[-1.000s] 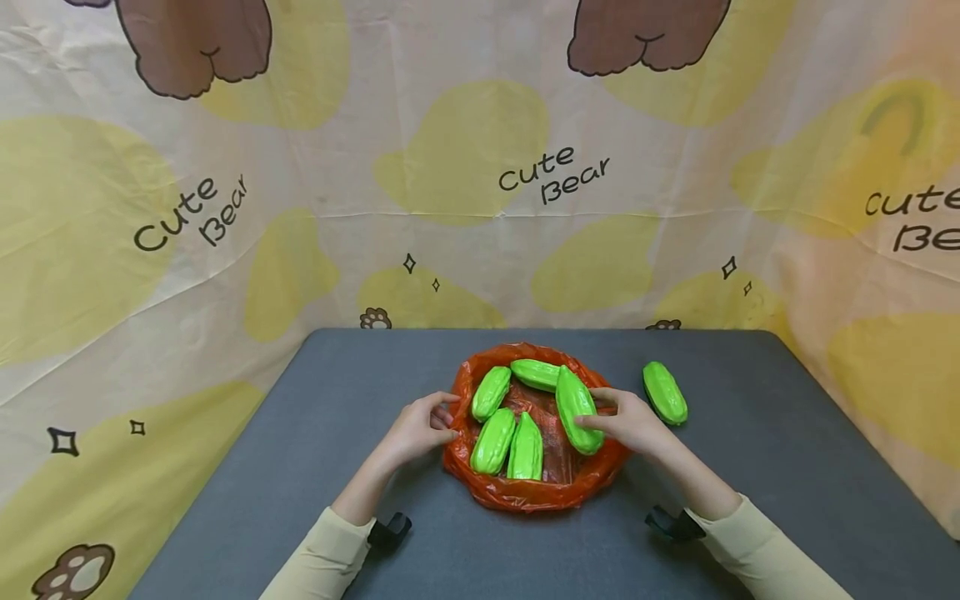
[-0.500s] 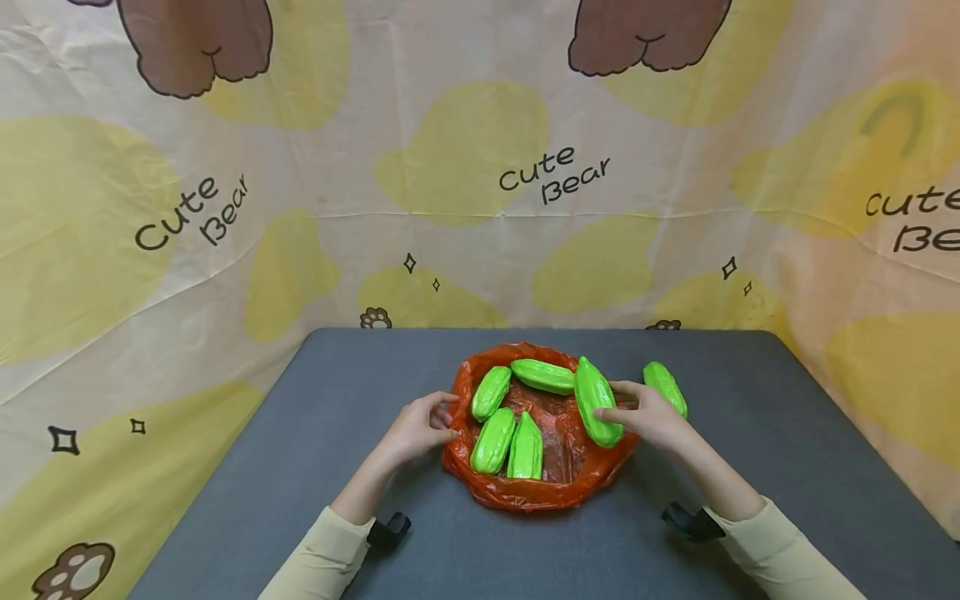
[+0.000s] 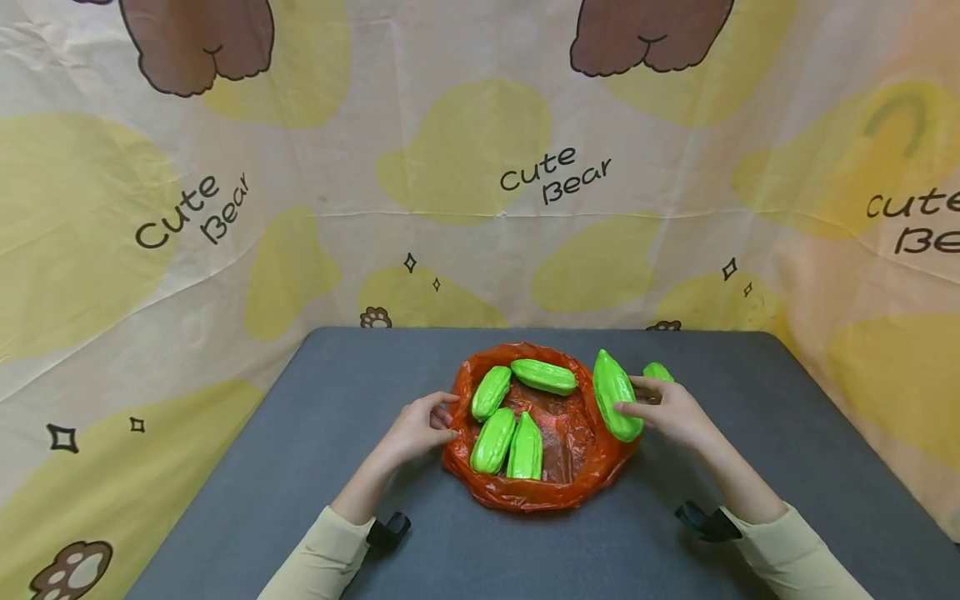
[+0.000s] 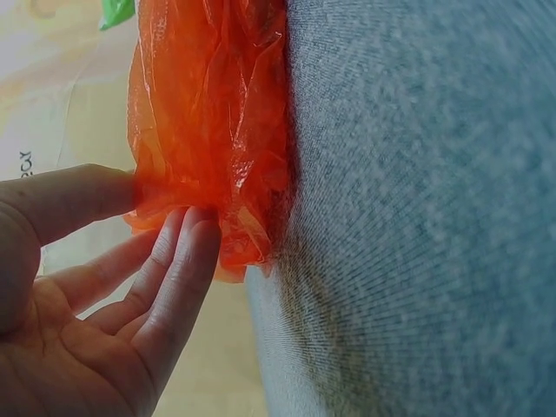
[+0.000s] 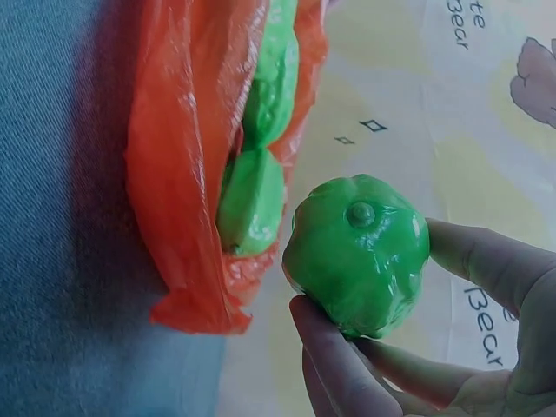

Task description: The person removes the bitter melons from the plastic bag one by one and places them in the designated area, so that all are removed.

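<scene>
A red plastic bag (image 3: 525, 498) stands with its mouth spread wide and rolled down on the table. Several bright green ridged gourds (image 3: 492, 442) lie inside it. My left hand (image 3: 420, 427) pinches the bag's left rim; in the left wrist view the thumb and fingers (image 4: 187, 269) meet at the thin plastic. Raised over the right rim, another green ridged gourd (image 3: 615, 396) is held between the thumb and fingers of my right hand (image 3: 675, 410). In the right wrist view that gourd (image 5: 356, 252) shows its end with a small round nub.
One more green gourd (image 3: 657, 372) lies on the dark grey table (image 3: 360, 375) right of the bag, mostly hidden behind my right hand. A cloth backdrop (image 3: 450, 183) with bear prints rises behind the table's far edge. Black straps (image 3: 388, 532) sit at both wrists.
My right hand has carried the gourd from over the inside of the bag rightward and away, past the right rim, now covering more of the gourd on the table. The left hand has stayed put.
</scene>
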The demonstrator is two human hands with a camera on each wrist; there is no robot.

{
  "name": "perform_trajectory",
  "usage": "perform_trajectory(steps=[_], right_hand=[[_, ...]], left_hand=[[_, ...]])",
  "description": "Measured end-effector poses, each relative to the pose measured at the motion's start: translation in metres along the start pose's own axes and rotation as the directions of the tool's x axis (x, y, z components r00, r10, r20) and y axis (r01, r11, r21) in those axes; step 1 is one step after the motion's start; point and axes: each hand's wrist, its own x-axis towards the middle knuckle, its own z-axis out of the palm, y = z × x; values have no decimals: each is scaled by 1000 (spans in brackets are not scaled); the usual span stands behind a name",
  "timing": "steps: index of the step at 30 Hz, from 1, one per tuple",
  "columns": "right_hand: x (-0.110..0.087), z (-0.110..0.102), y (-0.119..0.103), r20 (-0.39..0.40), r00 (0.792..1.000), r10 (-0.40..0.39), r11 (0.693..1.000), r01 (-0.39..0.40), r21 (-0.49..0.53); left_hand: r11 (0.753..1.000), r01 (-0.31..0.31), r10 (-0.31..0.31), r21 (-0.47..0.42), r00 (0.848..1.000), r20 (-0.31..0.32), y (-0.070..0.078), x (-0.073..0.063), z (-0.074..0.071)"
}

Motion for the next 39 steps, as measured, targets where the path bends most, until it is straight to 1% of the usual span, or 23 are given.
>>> perform_trajectory(steps=[6, 12, 18, 21, 29, 39], right_hand=[[-2, -8, 0, -11, 1000, 15, 1000, -15, 16], [-5, -16, 3, -25, 999, 34, 999, -33, 10], [-5, -24, 7, -43, 999, 29, 1000, -29, 0], [-5, -27, 8, -54, 998, 24, 1000, -24, 13], [-8, -39, 13, -81, 996, 21, 1000, -20, 20], [-11, -52, 16, -104, 993, 56, 998, -54, 18]], left_hand=[[1000, -4, 4, 6, 1000, -2, 0, 0, 0], [1000, -10, 10, 1, 1000, -1, 0, 0, 0], [1000, -15, 15, 1, 1000, 3, -2, -1, 0], [1000, -16, 16, -4, 1000, 3, -2, -1, 0], [1000, -8, 8, -9, 1000, 1, -2, 1, 2], [1000, 4, -4, -2, 1000, -10, -2, 1, 4]])
